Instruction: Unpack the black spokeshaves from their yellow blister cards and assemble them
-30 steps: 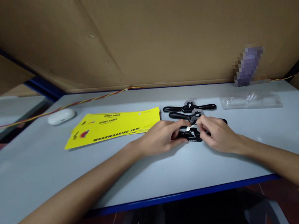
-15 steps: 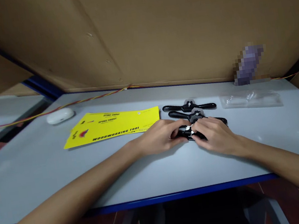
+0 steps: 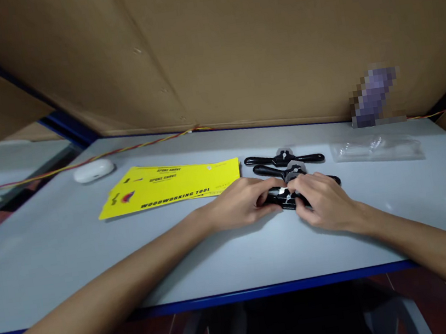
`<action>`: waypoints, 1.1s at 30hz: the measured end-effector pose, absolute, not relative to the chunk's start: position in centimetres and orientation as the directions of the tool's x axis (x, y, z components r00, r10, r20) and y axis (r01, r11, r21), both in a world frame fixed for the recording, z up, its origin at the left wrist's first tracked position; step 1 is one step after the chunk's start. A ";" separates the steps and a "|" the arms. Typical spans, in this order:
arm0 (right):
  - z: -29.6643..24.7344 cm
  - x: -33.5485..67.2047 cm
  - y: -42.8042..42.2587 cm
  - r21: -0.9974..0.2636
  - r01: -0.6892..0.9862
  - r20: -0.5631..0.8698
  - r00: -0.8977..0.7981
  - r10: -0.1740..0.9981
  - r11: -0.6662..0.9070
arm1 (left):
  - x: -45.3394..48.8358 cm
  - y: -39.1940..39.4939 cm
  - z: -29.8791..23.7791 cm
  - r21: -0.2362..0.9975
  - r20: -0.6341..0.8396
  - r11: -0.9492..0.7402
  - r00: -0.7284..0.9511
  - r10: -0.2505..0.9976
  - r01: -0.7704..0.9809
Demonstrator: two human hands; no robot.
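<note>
In the head view, a black spokeshave (image 3: 287,197) lies low over the table between my two hands, with a bright metal piece showing at its middle. My left hand (image 3: 245,203) is closed around its left end. Fingers of my right hand (image 3: 326,202) are bent onto its middle and right side, covering that part. Just beyond lies a second black spokeshave (image 3: 267,171), partly hidden behind my right hand. Farther back, a third spokeshave (image 3: 262,160) rests crosswise on the table, a grey plate at its centre.
Overlapping yellow cards (image 3: 176,187) printed "Spoke Shave" lie left of my hands. A white rounded case (image 3: 94,170) is behind them. Clear plastic packaging (image 3: 378,149) lies at the right, before a blurred purple object (image 3: 374,96). Wires (image 3: 129,148) run along the cardboard wall (image 3: 247,47).
My right thumb and fingers have shifted slightly right along the spokeshave, uncovering more of its middle. My left hand keeps its grip. The whole view has moved a little.
</note>
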State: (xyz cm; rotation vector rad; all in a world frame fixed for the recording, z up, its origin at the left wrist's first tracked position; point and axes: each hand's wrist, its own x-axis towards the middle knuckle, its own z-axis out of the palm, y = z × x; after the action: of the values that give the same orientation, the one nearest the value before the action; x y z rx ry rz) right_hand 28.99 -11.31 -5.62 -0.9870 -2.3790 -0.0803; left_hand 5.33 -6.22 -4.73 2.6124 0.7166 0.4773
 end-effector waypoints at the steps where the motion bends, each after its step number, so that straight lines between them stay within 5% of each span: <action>1: -5.6 29.0 -11.3 -0.143 0.668 0.514 -0.580 0.632 0.730 | 5.3 -6.2 -4.7 0.445 0.227 -0.798 0.811 0.539 0.406; 10: -5.5 28.6 -11.2 -0.104 0.708 0.449 -0.593 0.668 0.698 | 5.3 -6.0 -4.8 0.442 0.244 -0.807 0.813 0.528 0.391; 18: -5.4 29.2 -11.1 -0.043 0.536 0.484 -0.727 0.487 0.843 | 5.3 -6.1 -4.7 0.458 0.233 -0.797 0.812 0.536 0.395; 33: -5.3 29.2 -11.0 -0.187 0.640 0.533 -0.571 0.625 0.745 | 5.3 -6.2 -4.6 0.458 0.203 -0.783 0.809 0.552 0.420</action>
State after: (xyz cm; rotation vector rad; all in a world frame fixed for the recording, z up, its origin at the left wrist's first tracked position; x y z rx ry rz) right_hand 29.17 -11.04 -5.26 -0.9496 -2.3575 -0.0357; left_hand 5.30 -6.15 -4.61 2.5988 0.7307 0.4626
